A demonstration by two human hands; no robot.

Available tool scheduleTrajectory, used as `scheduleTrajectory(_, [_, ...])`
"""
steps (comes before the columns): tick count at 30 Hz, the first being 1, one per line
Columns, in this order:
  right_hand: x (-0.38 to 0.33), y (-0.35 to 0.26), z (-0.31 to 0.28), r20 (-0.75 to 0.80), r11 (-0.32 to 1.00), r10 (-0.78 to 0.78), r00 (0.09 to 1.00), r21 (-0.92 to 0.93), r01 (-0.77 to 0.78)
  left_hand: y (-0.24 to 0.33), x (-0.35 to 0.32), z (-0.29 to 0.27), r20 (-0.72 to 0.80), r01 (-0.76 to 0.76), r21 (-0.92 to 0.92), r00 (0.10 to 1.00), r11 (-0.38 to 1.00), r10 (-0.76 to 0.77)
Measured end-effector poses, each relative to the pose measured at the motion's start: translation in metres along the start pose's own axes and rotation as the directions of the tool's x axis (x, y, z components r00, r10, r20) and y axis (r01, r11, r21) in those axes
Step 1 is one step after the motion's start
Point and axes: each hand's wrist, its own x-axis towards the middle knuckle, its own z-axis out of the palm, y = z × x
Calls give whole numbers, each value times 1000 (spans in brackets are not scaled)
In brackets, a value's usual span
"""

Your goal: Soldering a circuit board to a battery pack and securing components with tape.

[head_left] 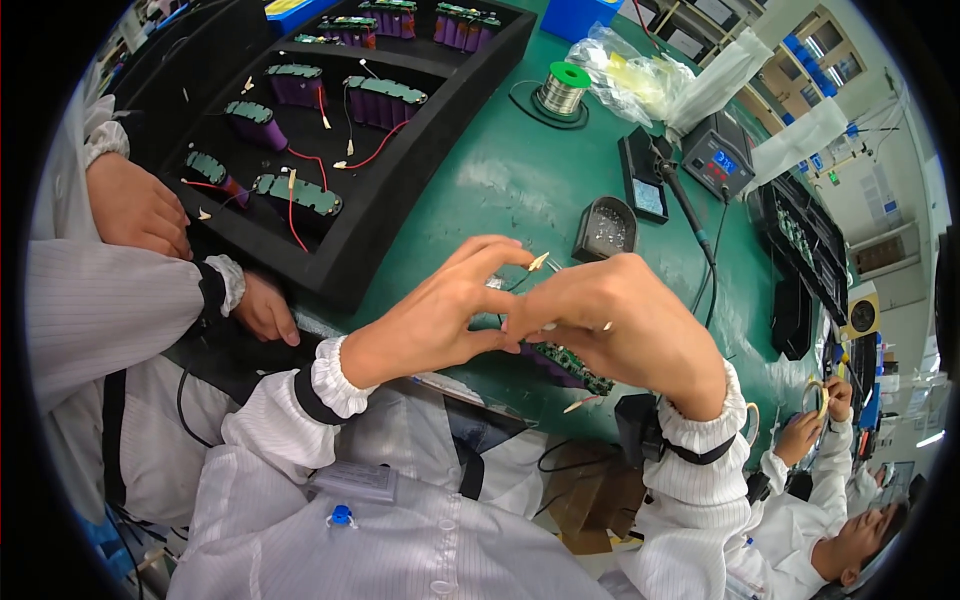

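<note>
My left hand [445, 310] and my right hand [625, 320] meet over the green mat [500, 180], fingers pinched together on a thin wire whose tan taped tip [539, 262] sticks up between them. Under my right hand lies a purple battery pack with a green circuit board [572, 368], partly hidden by the hand; the wire seems to run from it. A loose tan-tipped wire end [583, 403] pokes out by the mat's near edge.
A black foam tray [400, 190] with several purple battery packs lies at the left. Another person's hands [135, 205] rest beside it. A solder spool [562, 90], a soldering iron in its stand [645, 180], its station [720, 160] and a black tip-cleaner dish [605, 228] stand behind my hands. A co-worker [830, 500] works at lower right.
</note>
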Motion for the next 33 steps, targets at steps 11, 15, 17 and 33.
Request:
scheduleTrajectory(11, [2,-6,10,-156,982,186,970,10,-186,5,-6,3,-50,70,4,996,998,-70])
scheduleTrajectory(15, [4,-21,13,-193,943,311,931,-61,-328,4,-6,4,-60,54,12,997,998,-53])
scheduleTrajectory(17, [3,-22,15,-212,940,301,930,-95,-327,5,-5,3,-55,38,15,998,999,-37])
scheduleTrajectory(33, [6,-10,-19,251,991,133,959,-26,-131,8,-3,-11,-37,115,-128,992,985,-120])
